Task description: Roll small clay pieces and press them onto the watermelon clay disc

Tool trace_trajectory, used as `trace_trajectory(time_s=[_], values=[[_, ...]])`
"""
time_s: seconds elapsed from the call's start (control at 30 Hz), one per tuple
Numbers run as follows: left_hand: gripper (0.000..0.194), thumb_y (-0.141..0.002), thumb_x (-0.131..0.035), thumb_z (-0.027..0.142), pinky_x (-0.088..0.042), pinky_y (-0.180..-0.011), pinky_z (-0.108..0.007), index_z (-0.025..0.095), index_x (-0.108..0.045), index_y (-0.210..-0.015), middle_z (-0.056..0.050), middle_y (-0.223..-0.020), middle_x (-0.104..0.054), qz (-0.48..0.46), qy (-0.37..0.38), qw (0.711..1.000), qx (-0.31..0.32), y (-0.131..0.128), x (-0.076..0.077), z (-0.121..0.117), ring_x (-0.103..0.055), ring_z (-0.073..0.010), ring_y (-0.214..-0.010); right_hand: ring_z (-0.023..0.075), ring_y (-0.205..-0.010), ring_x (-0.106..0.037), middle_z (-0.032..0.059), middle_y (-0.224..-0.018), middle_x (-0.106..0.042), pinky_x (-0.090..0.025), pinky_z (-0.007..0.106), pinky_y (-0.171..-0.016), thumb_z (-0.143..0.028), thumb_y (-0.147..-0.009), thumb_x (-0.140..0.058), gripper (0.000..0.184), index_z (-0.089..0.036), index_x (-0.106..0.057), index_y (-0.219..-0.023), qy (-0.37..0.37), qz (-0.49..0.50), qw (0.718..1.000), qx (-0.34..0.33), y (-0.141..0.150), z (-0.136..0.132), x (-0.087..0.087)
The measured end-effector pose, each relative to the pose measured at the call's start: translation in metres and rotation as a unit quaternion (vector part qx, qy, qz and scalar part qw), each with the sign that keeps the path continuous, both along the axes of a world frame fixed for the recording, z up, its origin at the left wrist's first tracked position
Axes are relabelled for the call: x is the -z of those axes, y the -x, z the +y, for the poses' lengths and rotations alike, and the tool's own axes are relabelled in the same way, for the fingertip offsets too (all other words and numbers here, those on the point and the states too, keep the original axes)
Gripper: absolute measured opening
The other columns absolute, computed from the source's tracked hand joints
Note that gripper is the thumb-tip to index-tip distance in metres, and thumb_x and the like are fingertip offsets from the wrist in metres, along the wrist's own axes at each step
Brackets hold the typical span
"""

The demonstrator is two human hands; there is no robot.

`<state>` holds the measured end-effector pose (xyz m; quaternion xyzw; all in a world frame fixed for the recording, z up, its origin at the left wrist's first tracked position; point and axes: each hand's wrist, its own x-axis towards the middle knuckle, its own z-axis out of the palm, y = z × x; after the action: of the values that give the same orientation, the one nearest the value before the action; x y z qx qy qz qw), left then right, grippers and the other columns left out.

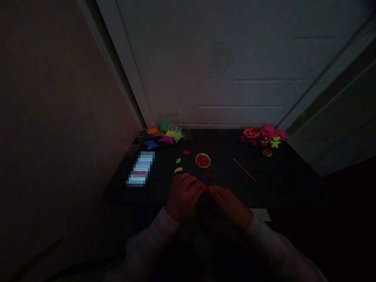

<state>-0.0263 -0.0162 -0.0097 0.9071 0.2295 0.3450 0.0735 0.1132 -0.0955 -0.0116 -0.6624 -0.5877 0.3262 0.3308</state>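
Note:
My left hand point(182, 196) and my right hand point(230, 204) meet fingertip to fingertip over the front of the dark table. Both are closed in a pinch. Whatever lies between the fingertips is too small and dark to make out. Just beyond them sits a tiny red piece of clay point(209, 175). Farther back is a round, pizza-like clay disc point(203, 160) with a yellow rim and a red, dotted top. To its left lie a yellow clay piece point(178, 170), a light green piece point(178, 160) and a pinkish-red piece point(186, 152).
A thin pink stick point(244, 170) lies right of the disc. Bright clay flowers point(268, 133) and small figures stand at the back right. Several coloured clay packets point(167, 139) fill the back left, near a lit, blurred-out screen point(141, 168). A white panel point(182, 78) rises behind the table.

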Motion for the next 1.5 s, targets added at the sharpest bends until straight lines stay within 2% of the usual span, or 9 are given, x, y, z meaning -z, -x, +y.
trace_trajectory(time_s=[0.17, 0.27, 0.43, 0.53, 0.67, 0.9, 0.97, 1.1, 1.5], values=[[0.014, -0.078, -0.050, 0.018, -0.040, -0.076, -0.032, 0.019, -0.063, -0.083, -0.002, -0.076, -0.063, -0.054, 0.052, 0.997, 0.020, 0.001, 0.000, 0.001, -0.050, -0.0154, -0.080, 0.0097, -0.056, -0.047, -0.0025, -0.061, -0.050, -0.036, 0.022, -0.054, -0.039, -0.087, -0.021, 0.037, -0.020, -0.043, -0.065, 0.002, -0.034, 0.999, 0.009, 0.002, 0.001, -0.002], [0.012, -0.075, -0.053, 0.020, -0.040, -0.079, -0.034, 0.019, -0.064, -0.077, -0.003, -0.076, -0.064, -0.123, 0.182, 0.976, 0.001, 0.000, 0.000, 0.000, -0.052, -0.0164, -0.081, 0.0096, -0.057, -0.049, -0.0022, -0.062, -0.053, -0.036, 0.020, -0.054, -0.037, -0.088, -0.020, 0.036, -0.020, -0.044, -0.066, 0.003, -0.070, 0.997, 0.028, -0.001, 0.000, -0.002], [0.013, -0.067, -0.059, 0.030, -0.043, -0.066, -0.028, 0.019, -0.065, -0.071, -0.001, -0.071, -0.064, -0.224, 0.498, 0.836, -0.065, -0.001, 0.002, 0.006, -0.055, -0.0148, -0.069, 0.0137, -0.055, -0.052, 0.0017, -0.061, -0.056, -0.034, 0.025, -0.051, -0.034, -0.085, -0.027, 0.031, -0.019, -0.051, -0.072, 0.015, -0.188, 0.973, 0.134, -0.027, -0.004, 0.003], [0.021, -0.063, -0.062, 0.034, -0.041, -0.057, -0.024, 0.015, -0.065, -0.072, -0.001, -0.060, -0.061, -0.265, 0.572, 0.773, -0.074, -0.003, 0.008, 0.008, -0.053, -0.0118, -0.059, 0.0168, -0.057, -0.053, 0.0056, -0.063, -0.057, -0.033, 0.027, -0.053, -0.032, -0.083, -0.031, 0.029, -0.018, -0.054, -0.073, 0.016, -0.250, 0.949, 0.193, -0.049, -0.006, 0.011], [0.026, -0.062, -0.062, 0.036, -0.039, -0.054, -0.023, 0.012, -0.064, -0.071, -0.001, -0.057, -0.059, -0.283, 0.597, 0.749, -0.057, -0.005, 0.011, 0.008, -0.051, -0.0103, -0.055, 0.0212, -0.075, -0.054, 0.0100, -0.076, -0.059, -0.038, 0.032, -0.067, -0.028, -0.080, -0.037, 0.025, -0.016, -0.058, -0.075, -0.017, -0.278, 0.937, 0.210, -0.064, -0.005, 0.019], [0.017, -0.062, -0.064, 0.032, -0.038, -0.057, -0.022, 0.015, -0.065, -0.067, 0.001, -0.057, -0.060, -0.273, 0.597, 0.753, -0.049, -0.007, 0.002, -0.002, -0.049, -0.0093, -0.056, 0.0188, -0.093, -0.052, 0.0086, -0.097, -0.059, -0.041, 0.032, -0.079, -0.033, -0.081, -0.040, 0.026, -0.017, -0.056, -0.095, -0.100, -0.198, 0.956, 0.191, -0.028, -0.010, -0.003], [0.016, -0.063, -0.064, 0.031, -0.039, -0.058, -0.022, 0.016, -0.065, -0.067, 0.001, -0.060, -0.061, -0.272, 0.603, 0.749, -0.031, -0.009, 0.000, -0.006, -0.050, -0.0097, -0.058, 0.0178, -0.090, -0.054, 0.0067, -0.099, -0.060, -0.043, 0.031, -0.078, -0.037, -0.078, -0.046, 0.027, -0.019, -0.055, -0.097, -0.092, -0.003, 0.989, 0.115, -0.009, -0.011, -0.010], [0.011, -0.062, -0.064, 0.027, -0.042, -0.063, -0.022, 0.017, -0.065, -0.068, 0.001, -0.067, -0.064, -0.263, 0.607, 0.750, -0.022, -0.011, -0.002, -0.011, -0.055, -0.0116, -0.065, 0.0160, -0.083, -0.057, 0.0044, -0.090, -0.063, -0.045, 0.028, -0.074, -0.038, -0.073, -0.053, 0.027, -0.018, -0.056, -0.092, -0.064, 0.201, 0.971, 0.110, 0.014, -0.006, -0.013], [0.014, -0.065, -0.060, 0.027, -0.046, -0.067, -0.024, 0.017, -0.064, -0.073, -0.001, -0.074, -0.066, -0.142, 0.532, 0.833, -0.058, -0.004, 0.003, -0.013, -0.059, -0.0140, -0.071, 0.0136, -0.074, -0.059, 0.0017, -0.079, -0.065, -0.045, 0.024, -0.066, -0.032, -0.075, -0.051, 0.018, -0.018, -0.060, -0.082, -0.059, 0.105, 0.987, 0.105, 0.005, -0.001, 0.004]])
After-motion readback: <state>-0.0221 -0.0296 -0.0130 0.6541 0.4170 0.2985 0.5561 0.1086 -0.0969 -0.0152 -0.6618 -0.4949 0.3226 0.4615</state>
